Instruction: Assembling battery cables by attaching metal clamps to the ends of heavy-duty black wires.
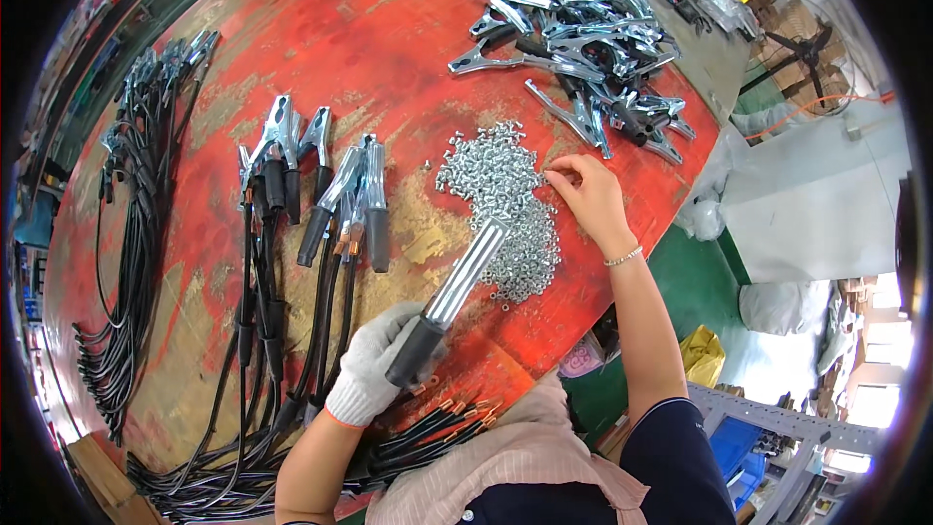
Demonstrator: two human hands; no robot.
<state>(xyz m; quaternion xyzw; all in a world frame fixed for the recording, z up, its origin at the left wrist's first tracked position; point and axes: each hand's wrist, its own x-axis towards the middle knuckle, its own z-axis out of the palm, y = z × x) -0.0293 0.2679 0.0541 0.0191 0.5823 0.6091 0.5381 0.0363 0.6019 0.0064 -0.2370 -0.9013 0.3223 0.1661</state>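
Observation:
My left hand (374,360), in a white knitted glove, is closed round a silvery spring clamp (468,267) with a black handle sleeve. The clamp slants up to the right, its metal end over the loose hardware. My bare right hand (593,196) has thumb and forefinger pinched together at the right edge of a heap of small screws (496,170). Anything between those fingertips is too small to make out. Below the screws, and touching them, lies a heap of small nuts (525,258).
Many unattached clamps (593,29) are piled at the far right of the worn red table (389,49). Clamps joined to black cables (277,151) lie left of centre, and a cable bundle (146,224) at far left. Copper-ended cables (447,418) lie along the near edge.

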